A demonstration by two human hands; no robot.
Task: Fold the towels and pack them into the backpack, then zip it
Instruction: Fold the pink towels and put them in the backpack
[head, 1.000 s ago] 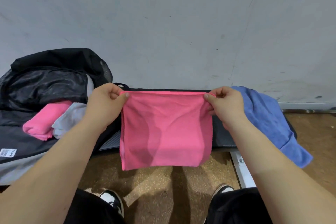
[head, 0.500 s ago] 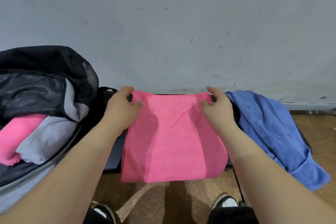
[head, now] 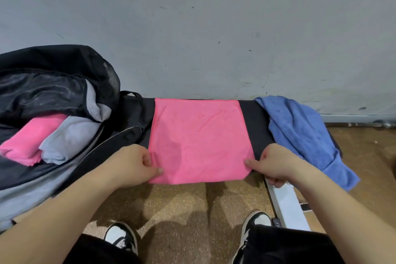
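Towel first: square pink microfibre towel (head: 199, 139) spread flat across the black table (head: 256, 118), far edge by the grey wall, near edge at the table's near rim. Left hand (head: 132, 165) pinching the near left corner between thumb and fingers; right hand (head: 276, 165) pinching the near right corner likewise, remaining fingers curled under.

Lift both corners together, level, and carry them to the far corners. Match edge to edge before pressing down. Smooth the crease from the middle outward, against likely bunching in such soft cloth. Avoid dragging the sheet sideways toward the crumpled blue towel (head: 300, 133) at the right.

Afterwards, halve again to roughly the bulk of the folded pink towel (head: 27, 141) and folded grey towel (head: 68, 137) lying in the open black backpack (head: 55, 83) at the left, well apart from the hands.
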